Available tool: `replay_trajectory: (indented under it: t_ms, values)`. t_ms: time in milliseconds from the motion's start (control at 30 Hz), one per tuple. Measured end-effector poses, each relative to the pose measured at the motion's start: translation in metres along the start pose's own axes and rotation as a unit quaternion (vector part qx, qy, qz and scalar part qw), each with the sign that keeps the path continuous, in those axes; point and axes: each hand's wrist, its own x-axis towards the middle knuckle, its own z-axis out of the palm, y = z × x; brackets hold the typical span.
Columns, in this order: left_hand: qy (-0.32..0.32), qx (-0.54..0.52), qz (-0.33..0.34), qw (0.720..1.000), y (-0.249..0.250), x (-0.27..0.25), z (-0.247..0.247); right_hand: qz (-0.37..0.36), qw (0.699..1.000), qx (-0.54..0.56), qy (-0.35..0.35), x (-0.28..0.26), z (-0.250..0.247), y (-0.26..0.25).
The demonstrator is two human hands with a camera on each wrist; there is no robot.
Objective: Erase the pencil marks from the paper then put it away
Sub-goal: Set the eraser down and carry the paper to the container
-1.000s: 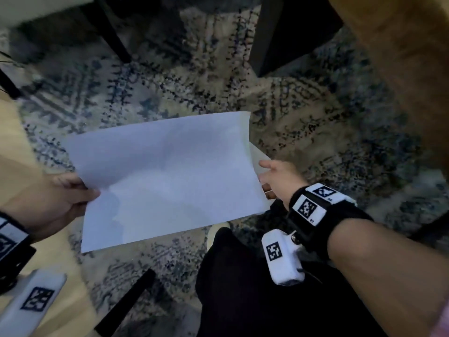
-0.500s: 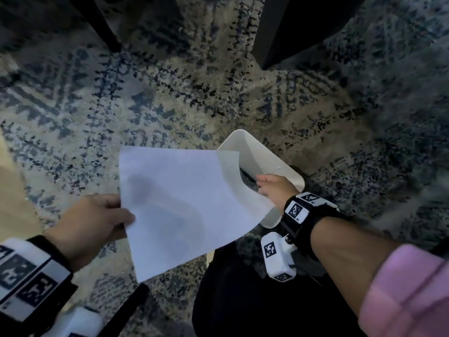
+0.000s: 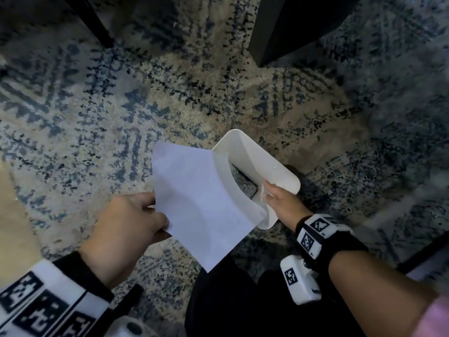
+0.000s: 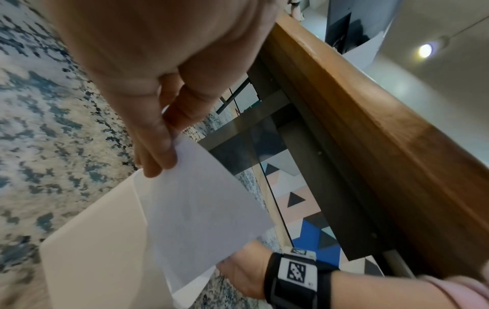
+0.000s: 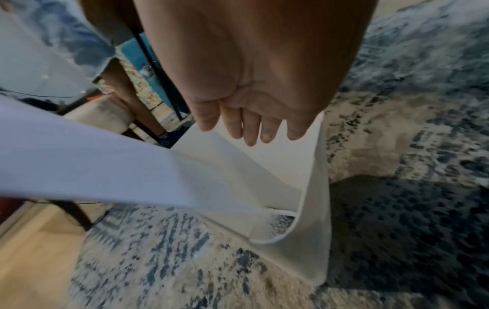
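Held in the air above a blue-and-beige patterned rug (image 3: 121, 122): a plain white sheet of paper (image 3: 201, 203), curved across its width, no pencil marks legible on the visible face. Pinched at its near left edge by the left hand (image 3: 128, 222), thumb on top and fingers curled beneath, as seen in the left wrist view too (image 4: 158, 146). Far right end of the sheet dipping into the open top of a white, rounded-rectangular plastic bin (image 3: 262, 161) standing on the rug, the paper's edge lying over the bin's near rim. At that rim, the right hand (image 3: 279, 200), fingers pointing down into the opening (image 5: 251, 133) and lying against the paper's end where it bends inside the bin wall; fingers fairly straight there, and whether the thumb clamps the sheet cannot be told. Through the bin's mouth, a glimpse of speckled rug pattern at the bottom. Black wrist straps with white square-coded tags on both forearms, a pink sleeve (image 3: 435, 317) on the right arm. Dark trousered knee (image 3: 238, 302) below the paper. Dark furniture legs (image 3: 286, 27) at the top of the head view; a brown wooden table edge (image 4: 370, 117) slanting across the left wrist view.
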Motion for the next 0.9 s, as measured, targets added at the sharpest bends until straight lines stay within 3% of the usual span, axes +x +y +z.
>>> replay_trajectory:
  t_ms: [167, 300, 367, 467, 500, 600, 733, 800, 900]
  values:
    - [0.001, -0.014, -0.005, 1.000, 0.003, -0.002, 0.010, -0.113, 0.990, -0.030, -0.077, -0.035, 0.021, -0.040]
    - [-0.017, -0.017, 0.004, 1.000, 0.007, -0.006, 0.017, -0.230, 0.946, -0.142, -0.182, -0.055, 0.054, -0.066]
    - [-0.021, -0.023, 0.005, 1.000, 0.009, -0.009, 0.017, -0.196, 0.946, -0.182, -0.182, -0.043, 0.055, -0.052]
    - [-0.028, -0.045, -0.005, 0.999, 0.011, -0.015, 0.012, -0.055, 0.967, -0.218, -0.122, -0.015, 0.034, -0.022]
    - [-0.029, -0.046, -0.007, 0.998, 0.012, -0.016, 0.011, -0.038, 0.968, -0.226, -0.101, -0.008, 0.026, -0.018]
    - [-0.024, -0.044, -0.015, 0.999, 0.009, -0.013, 0.009, -0.097, 0.976, -0.179, -0.077, -0.009, 0.027, -0.033]
    - [-0.034, -0.048, -0.017, 0.998, 0.014, -0.012, 0.011, -0.217, 0.955, -0.134, -0.149, -0.027, 0.056, -0.056]
    - [-0.042, -0.057, -0.020, 0.997, 0.016, -0.015, 0.008, -0.187, 0.955, -0.164, -0.162, -0.020, 0.054, -0.042]
    - [-0.034, -0.041, -0.023, 0.998, 0.016, -0.016, 0.000, -0.055, 0.976, -0.178, -0.114, -0.001, 0.031, -0.020]
